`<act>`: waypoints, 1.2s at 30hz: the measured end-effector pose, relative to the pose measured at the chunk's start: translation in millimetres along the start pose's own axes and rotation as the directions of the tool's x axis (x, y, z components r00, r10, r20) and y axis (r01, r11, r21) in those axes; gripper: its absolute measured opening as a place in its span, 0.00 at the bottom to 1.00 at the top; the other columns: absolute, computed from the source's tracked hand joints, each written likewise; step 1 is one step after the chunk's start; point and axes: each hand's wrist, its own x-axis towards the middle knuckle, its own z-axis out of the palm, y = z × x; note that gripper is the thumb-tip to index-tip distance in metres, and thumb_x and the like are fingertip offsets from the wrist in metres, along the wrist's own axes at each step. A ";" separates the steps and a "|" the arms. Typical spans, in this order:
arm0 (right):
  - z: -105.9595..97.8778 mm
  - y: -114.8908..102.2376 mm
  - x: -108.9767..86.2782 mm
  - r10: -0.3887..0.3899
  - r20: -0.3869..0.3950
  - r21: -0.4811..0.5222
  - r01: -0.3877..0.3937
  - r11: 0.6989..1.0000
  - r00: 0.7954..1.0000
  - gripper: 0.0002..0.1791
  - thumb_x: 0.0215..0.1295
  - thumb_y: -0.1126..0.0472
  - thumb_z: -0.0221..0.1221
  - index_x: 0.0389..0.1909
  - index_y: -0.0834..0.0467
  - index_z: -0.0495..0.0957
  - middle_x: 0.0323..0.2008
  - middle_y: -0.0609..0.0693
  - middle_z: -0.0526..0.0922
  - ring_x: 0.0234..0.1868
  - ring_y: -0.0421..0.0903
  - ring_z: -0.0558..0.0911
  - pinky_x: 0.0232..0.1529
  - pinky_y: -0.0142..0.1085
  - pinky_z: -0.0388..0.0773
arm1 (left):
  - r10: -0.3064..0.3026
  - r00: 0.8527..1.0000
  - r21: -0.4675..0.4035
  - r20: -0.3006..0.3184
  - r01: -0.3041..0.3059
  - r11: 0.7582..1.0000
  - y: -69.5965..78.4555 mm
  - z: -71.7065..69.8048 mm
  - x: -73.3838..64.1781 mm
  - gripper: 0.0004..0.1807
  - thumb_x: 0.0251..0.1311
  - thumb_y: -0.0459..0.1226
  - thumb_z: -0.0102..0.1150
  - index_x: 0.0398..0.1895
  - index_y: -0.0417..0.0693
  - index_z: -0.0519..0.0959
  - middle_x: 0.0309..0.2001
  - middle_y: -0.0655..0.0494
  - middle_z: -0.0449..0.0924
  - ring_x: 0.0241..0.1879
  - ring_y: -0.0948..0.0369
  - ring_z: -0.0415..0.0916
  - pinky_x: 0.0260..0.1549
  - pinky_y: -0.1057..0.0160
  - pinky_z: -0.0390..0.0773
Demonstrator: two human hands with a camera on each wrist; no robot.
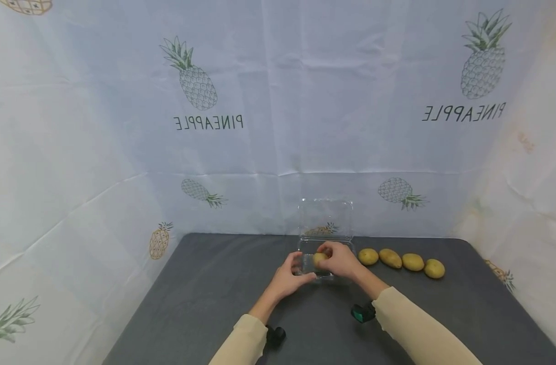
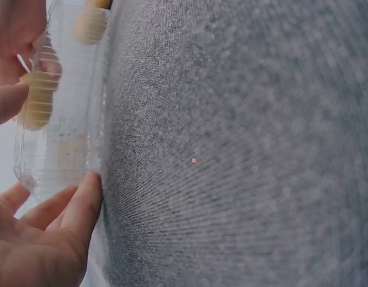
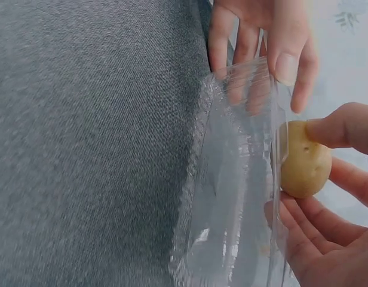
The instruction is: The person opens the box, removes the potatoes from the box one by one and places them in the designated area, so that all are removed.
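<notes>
A clear plastic clamshell container (image 1: 325,219) stands on the dark table with its lid raised at the back. My right hand (image 1: 341,259) pinches a potato (image 3: 304,160) between thumb and fingers, at the container's rim. Seen through the ribbed clear wall in the left wrist view, the same potato (image 2: 38,101) is partly covered by fingers. My left hand (image 1: 289,276) holds the container's left end, its thumb by the front rim and its fingers spread along the outer wall. In the right wrist view the left thumb (image 3: 286,66) overlaps the rim.
Several potatoes (image 1: 413,262) lie in a row right of the container. The grey-black table (image 1: 214,294) ends at a pale pineapple-print cloth (image 1: 278,126) hanging behind and at both sides. Dark wrist devices (image 1: 362,313) sit by both sleeves.
</notes>
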 end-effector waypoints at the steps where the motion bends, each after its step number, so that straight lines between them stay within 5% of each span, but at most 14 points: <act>1: -1.3 -0.3 -2.0 -0.001 -0.005 -0.001 0.001 1.000 1.000 0.19 0.60 0.59 0.68 0.52 0.58 0.82 0.41 0.51 0.83 0.35 0.44 0.81 0.33 0.41 0.79 | -0.002 1.000 0.000 -0.002 0.002 1.000 0.0 -0.1 -0.2 0.42 0.62 0.50 0.70 0.76 0.54 0.62 0.69 0.39 0.69 0.66 0.42 0.71 0.56 0.38 0.76; 13: -17.3 2.4 -29.0 -0.120 -0.068 -0.015 0.120 0.993 0.990 0.17 0.61 0.61 0.67 0.50 0.59 0.82 0.42 0.51 0.82 0.39 0.45 0.81 0.37 0.42 0.79 | 0.003 1.000 0.004 -0.003 -0.003 1.000 -0.9 0.7 0.0 0.42 0.62 0.51 0.69 0.76 0.53 0.62 0.69 0.38 0.68 0.66 0.42 0.71 0.56 0.39 0.76; 36: -53.6 29.3 -74.2 -0.107 -0.220 0.006 0.111 0.994 0.970 0.19 0.67 0.60 0.66 0.56 0.61 0.80 0.47 0.55 0.81 0.42 0.46 0.81 0.41 0.41 0.80 | 0.024 1.000 0.028 -0.007 -0.023 0.999 -3.1 0.6 0.7 0.46 0.59 0.54 0.71 0.77 0.51 0.62 0.70 0.38 0.68 0.66 0.41 0.71 0.56 0.38 0.76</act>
